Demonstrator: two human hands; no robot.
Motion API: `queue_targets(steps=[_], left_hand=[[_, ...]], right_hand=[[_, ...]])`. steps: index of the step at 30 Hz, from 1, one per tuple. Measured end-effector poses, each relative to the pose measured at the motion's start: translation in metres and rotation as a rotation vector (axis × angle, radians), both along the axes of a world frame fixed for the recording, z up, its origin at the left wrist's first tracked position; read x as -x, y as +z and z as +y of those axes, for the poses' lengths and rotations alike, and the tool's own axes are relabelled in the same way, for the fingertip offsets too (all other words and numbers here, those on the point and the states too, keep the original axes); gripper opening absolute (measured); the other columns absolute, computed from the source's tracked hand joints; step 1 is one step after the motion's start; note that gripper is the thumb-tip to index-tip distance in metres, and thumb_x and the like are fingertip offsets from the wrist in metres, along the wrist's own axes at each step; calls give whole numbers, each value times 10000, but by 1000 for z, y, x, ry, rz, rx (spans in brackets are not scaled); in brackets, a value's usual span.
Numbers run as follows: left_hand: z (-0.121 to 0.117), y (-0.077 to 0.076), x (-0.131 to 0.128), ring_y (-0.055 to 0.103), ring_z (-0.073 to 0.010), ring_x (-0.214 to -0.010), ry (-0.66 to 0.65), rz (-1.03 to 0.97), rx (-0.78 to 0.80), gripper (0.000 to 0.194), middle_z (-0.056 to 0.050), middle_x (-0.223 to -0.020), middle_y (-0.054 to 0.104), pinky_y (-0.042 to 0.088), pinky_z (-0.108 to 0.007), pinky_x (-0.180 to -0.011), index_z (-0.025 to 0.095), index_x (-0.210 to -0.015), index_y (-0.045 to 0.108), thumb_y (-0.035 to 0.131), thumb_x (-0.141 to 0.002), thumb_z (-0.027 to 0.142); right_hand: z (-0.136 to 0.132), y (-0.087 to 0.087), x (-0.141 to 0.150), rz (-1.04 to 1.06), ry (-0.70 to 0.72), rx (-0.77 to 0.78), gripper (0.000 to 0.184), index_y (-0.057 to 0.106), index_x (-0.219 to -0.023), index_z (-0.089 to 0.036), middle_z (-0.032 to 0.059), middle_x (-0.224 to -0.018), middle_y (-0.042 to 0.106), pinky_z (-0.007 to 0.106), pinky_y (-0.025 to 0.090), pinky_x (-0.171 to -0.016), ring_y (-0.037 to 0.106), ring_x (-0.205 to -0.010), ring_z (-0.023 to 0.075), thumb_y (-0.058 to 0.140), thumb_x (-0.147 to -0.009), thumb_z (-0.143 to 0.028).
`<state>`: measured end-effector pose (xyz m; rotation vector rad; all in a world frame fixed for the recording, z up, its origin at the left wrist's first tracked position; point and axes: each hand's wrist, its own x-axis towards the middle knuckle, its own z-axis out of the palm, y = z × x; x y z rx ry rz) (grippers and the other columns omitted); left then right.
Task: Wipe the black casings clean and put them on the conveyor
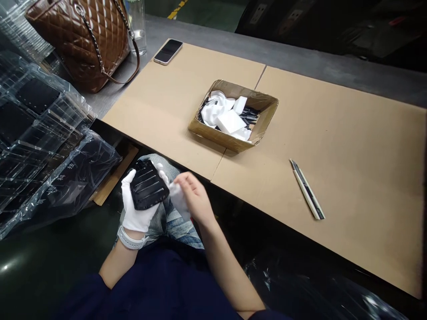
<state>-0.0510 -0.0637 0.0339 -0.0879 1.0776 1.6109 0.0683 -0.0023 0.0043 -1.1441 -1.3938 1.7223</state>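
While left hand in white glove holds black piece above lap, bare right hand pinches soft white thing just beside it. Left grip closed on black piece, right grip closed on soft white thing — cannot tell if 2 touch. Work looks under way: black piece in hand, not yet set down. How much left — cannot tell. On table: 1 box with white scraps, 1 cutter.
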Motion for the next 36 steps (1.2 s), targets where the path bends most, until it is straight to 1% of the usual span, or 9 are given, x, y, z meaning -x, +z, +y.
queue_targets(steps=[3,8,13,16,19,23,28,32,36], left_hand=[[8,8,-3,661,-274,-1007,-118,-248,-15,399,-93,-1071,707,528,-430,-913,142,-1053,666,500,-834,431],[12,3,-17,665,-262,-1021,-92,-357,40,299,-58,-942,747,503,-395,-959,138,-1000,700,525,-820,301],[7,-12,-22,697,-189,-913,-143,-409,27,254,-35,-918,751,516,-292,-919,148,-949,709,508,-832,251],[2,-13,-21,711,-203,-789,-292,-516,-82,327,-64,-879,749,561,-332,-826,129,-979,698,478,-842,330],[-3,-8,-14,711,-251,-726,-412,-586,-126,445,-121,-801,739,586,-380,-730,82,-993,688,492,-813,438],[-8,-10,0,691,-302,-900,-270,-521,-180,400,-118,-902,738,566,-455,-821,116,-1013,689,552,-778,410],[-11,-17,3,644,-317,-1047,-89,-367,-226,359,-75,-984,734,518,-501,-922,177,-1055,685,559,-795,390],[-12,-13,-2,613,-316,-1110,-35,-307,-202,448,-64,-1075,708,477,-528,-975,221,-1125,654,563,-797,511],[-15,-15,-7,548,-318,-1204,-38,-265,-204,556,-62,-1187,660,418,-536,-1039,243,-1192,611,553,-776,608]], right_hand=[[2,0,-1,-27,-244,-73,416,615,-1004,-220,41,-1015,664,308,497,-822,619,-913,176,450,-873,-579],[-7,9,-7,-14,-78,-261,601,458,-1350,-222,83,-1417,487,376,356,-1098,433,-1325,210,312,-914,-609],[-14,26,-17,-277,97,-522,417,562,-1251,-260,63,-1312,593,513,155,-1168,458,-1306,218,324,-967,-451],[-3,30,-31,-282,85,-548,345,624,-1136,-256,51,-1154,683,463,322,-1102,588,-1148,188,339,-975,-364],[28,18,-71,-358,-153,-598,305,623,-1116,-233,67,-1149,674,380,451,-992,602,-1109,183,427,-935,-382],[82,-16,-160,-880,-677,-504,414,613,-1122,-148,163,-1253,581,489,334,-1079,498,-1226,275,529,-828,-427],[102,-48,-222,-999,-749,-369,394,664,-931,-111,230,-1223,574,556,320,-1052,463,-1240,355,567,-763,-454],[88,-44,-200,-855,-839,-452,418,630,-1041,-114,169,-978,658,488,476,-882,624,-908,269,546,-769,-420],[51,-8,-129,-554,-791,-573,514,545,-1261,-183,63,-794,654,346,522,-585,549,-548,147,586,-798,-403]])
